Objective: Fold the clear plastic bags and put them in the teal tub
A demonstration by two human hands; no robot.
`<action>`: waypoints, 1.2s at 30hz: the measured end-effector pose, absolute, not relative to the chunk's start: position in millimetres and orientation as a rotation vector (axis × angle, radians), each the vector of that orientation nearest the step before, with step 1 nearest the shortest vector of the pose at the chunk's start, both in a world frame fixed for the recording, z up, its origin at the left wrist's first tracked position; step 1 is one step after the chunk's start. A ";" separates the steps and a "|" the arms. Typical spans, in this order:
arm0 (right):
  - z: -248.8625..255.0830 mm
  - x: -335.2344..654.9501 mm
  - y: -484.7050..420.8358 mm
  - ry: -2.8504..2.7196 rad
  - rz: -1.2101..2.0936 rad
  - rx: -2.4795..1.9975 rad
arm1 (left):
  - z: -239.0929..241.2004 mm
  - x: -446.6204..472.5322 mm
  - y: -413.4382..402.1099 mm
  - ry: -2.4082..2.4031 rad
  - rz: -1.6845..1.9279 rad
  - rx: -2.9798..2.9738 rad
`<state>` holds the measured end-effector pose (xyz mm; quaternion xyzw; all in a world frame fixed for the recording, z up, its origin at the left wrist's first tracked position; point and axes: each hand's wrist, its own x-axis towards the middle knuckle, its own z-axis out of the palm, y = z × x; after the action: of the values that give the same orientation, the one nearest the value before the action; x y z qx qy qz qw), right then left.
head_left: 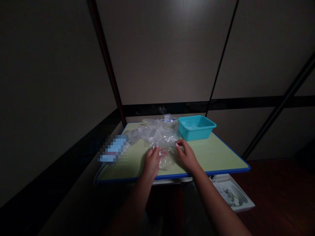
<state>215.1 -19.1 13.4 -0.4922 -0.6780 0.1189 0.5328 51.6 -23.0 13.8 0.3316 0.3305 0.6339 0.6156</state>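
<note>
The left hand [152, 160] grasps the near part of the clear plastic [157, 132], its thumb on the side toward the person and its other fingers showing through the film. The right hand [187, 154] is bent at the other side of the plastic, thumb and forefinger brought together at its right margin; whether they pinch it or only touch it I cannot tell. The crumpled plastic lies between the two hands and spreads beyond them, its near end hanging between the wrists close to the table's front edge, the bulk fanning out toward the back edge and the back left corner.

The pale green table [219, 152] has a blue rim. Past the right fingertips, at the back right corner, stands a turquoise basin [197, 135], upright, just beside the plastic. A small packet [167, 117] is at the back edge, behind the plastic. Over at the left edge, left of the left hand, lies a light blue item [114, 149], pixelated beyond recognition. Below the front right part of the table, a white drawer [243, 208] holds small things too dim to name. Panelled wall [167, 65] rises behind the back edge.
</note>
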 end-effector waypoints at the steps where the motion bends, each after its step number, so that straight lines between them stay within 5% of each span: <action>1: 12.9 214.5 -19.3 -1.660 0.267 -1.179 | 13.5 51.3 -22.8 0.742 1.457 0.776; 8: 16.3 207.8 -28.3 -1.949 0.206 -1.290 | 17.6 53.7 -32.6 0.612 1.233 1.001; 14: 20.2 219.4 -23.9 -1.903 0.553 -0.994 | 27.1 45.5 -37.3 0.624 1.068 1.117; 25: 89.0 221.3 -61.0 -1.638 0.656 -0.811 | 104.5 -21.9 -59.6 0.627 0.838 1.370; 29: 87.3 222.7 -40.2 -1.764 0.673 -0.908 | 92.9 -26.4 -52.2 0.932 0.872 1.520; 33: 56.5 233.1 4.5 -2.149 0.448 -1.223 | 66.6 -11.6 -55.7 1.573 1.395 2.000; 36: 39.2 241.5 21.9 -2.269 0.417 -1.271 | 51.6 1.3 -70.5 1.189 0.991 2.573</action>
<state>241.5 21.9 39.2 -0.4671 -0.8339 0.1532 0.2508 1.3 -70.5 51.6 0.8548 0.3950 0.3293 0.0693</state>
